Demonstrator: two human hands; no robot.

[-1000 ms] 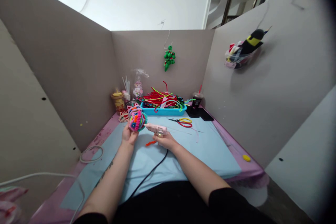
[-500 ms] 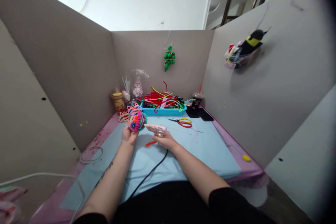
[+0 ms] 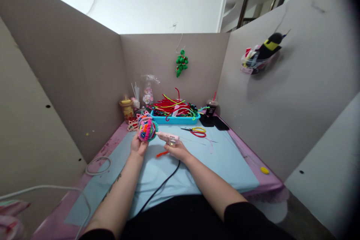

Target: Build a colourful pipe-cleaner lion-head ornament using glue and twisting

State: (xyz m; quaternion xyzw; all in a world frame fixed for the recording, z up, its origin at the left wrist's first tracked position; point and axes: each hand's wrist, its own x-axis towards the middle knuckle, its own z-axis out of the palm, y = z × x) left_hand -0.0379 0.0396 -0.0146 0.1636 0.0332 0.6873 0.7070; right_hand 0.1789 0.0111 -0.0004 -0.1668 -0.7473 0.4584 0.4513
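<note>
My left hand [image 3: 138, 144] is closed around a multicoloured pipe-cleaner figure [image 3: 146, 129], fuzzy in pink, orange, teal and red, and holds it up over the mat. In my right hand [image 3: 178, 150] is a pale pink glue gun [image 3: 168, 138], its nozzle pointing left at the figure's right side. Whether the nozzle touches the figure I cannot tell. From the gun's handle a black cord [image 3: 161, 184] runs down toward my lap. Just left of my right hand, an orange pipe-cleaner piece [image 3: 162, 154] lies on the blue mat [image 3: 213, 168].
Behind my hands stands a blue tray [image 3: 176, 120] heaped with pipe cleaners. Pliers [image 3: 198, 132] with red and yellow handles lie on the mat. A phone [image 3: 221, 123] and a dark drink cup [image 3: 211, 108] are at the back right. Grey partitions [image 3: 84, 67] enclose the table.
</note>
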